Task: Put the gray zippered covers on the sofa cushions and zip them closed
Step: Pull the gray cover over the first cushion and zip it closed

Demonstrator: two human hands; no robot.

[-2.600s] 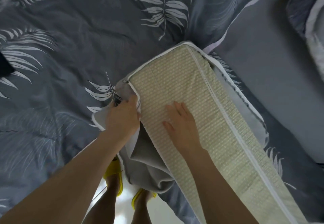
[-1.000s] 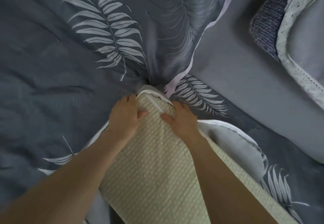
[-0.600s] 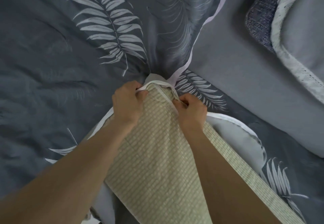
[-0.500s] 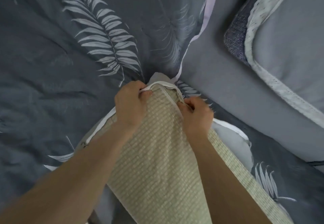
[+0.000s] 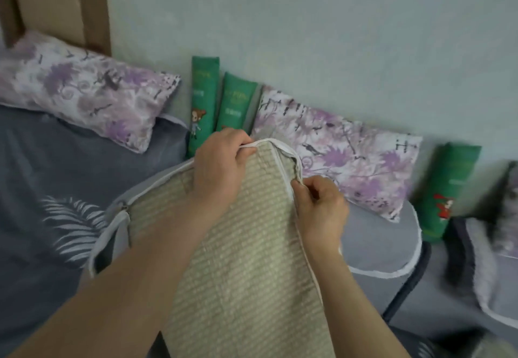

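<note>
Backdrop: wall point(image 5: 308, 21), floral pillows point(image 5: 350, 155).
Cushion point(image 5: 246, 259): centre frame, long axis from bottom edge up toward wall.
My left hand point(image 5: 218, 170): grips cover point(image 5: 120, 234) rim at top end.
My right hand point(image 5: 319, 206): pinches rim beside it.

left hand point(image 5: 217, 172): bare | right hand point(image 5: 319, 206): bare | forearms point(image 5: 134, 273): bare as far as the view reaches

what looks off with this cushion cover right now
The gray cover is only partly on: the woven cushion face is mostly bare. Its white edge bunches at the top corner, pinched by the left hand and right hand, and sags open at left.
</note>
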